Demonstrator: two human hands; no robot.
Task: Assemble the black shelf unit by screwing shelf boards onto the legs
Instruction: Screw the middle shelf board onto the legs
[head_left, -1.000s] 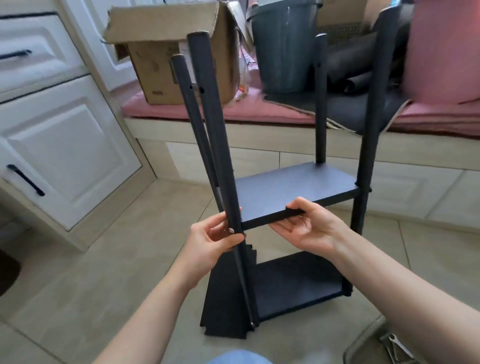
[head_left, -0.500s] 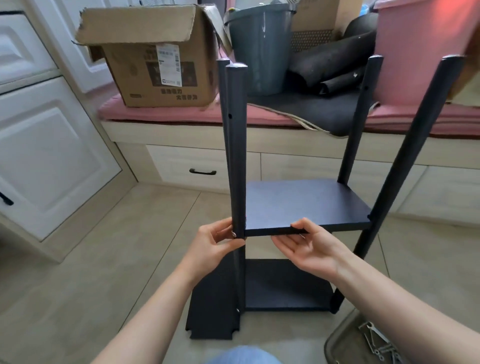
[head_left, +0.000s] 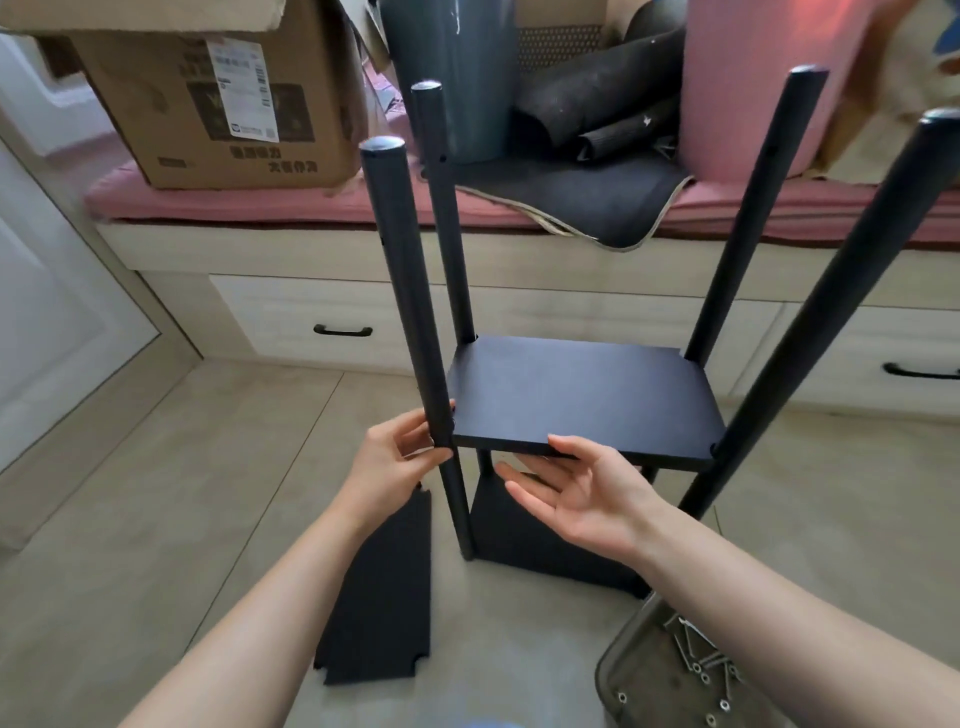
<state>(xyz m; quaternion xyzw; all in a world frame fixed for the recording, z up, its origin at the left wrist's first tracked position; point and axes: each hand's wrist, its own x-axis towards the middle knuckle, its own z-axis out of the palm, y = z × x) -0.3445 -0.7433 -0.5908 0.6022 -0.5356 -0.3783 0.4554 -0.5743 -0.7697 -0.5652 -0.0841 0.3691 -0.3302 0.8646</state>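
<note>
Right now the shelf unit stands on the floor w/ four legs up; the mid shelf board sits level between them, another board at the base. L hand pinches at the near-left leg, right where the board's front-left corner meets it, fingers and thumb curled round that joint. R hand is relaxed, palm up, thumb touching the board's front edge, fingers straight below it, gripping nothing. Key relation: the joint is directly at the L fingertips, leg's long axis running upright, slightly tilted; the L hand is the nearer one. Prob next step is fastening that corner. Screws lie in the tray, bottom right, nearer the R hand. Spare board lies flat under the L forearm.
</note>
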